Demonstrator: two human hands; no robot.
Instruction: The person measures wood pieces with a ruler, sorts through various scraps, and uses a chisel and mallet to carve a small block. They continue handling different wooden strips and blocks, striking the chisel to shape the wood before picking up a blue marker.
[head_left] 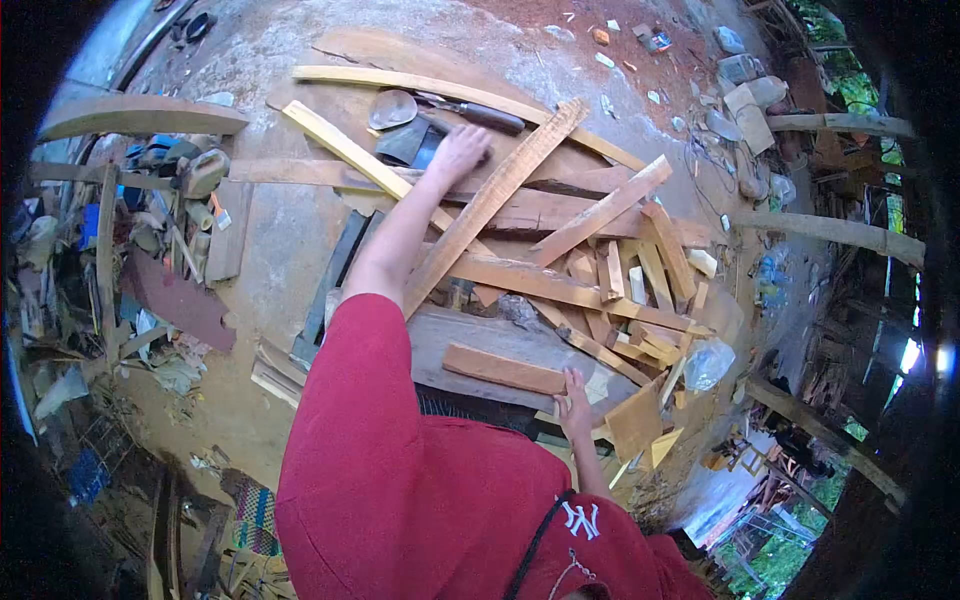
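Note:
My left hand (460,152) is stretched out over the far side of the wood pile, beside a blue-and-dark flat object (425,148) and a dark-handled tool (492,118). Its fingertips are too unclear to show whether they grip anything. Close to my body, a short reddish-brown board (503,370) lies on a grey plank (430,345). At the board's right end is my right hand (574,402), its fingers pressed around that end. A round metal cup-like item (392,108) sits left of the dark-handled tool.
A long board (500,200) slants across the middle. Several offcuts (650,345) are heaped on the right, near a clear plastic bag (709,364). Wooden rails (140,116) and clutter stand at left; bottles and rubble (745,100) lie at the upper right.

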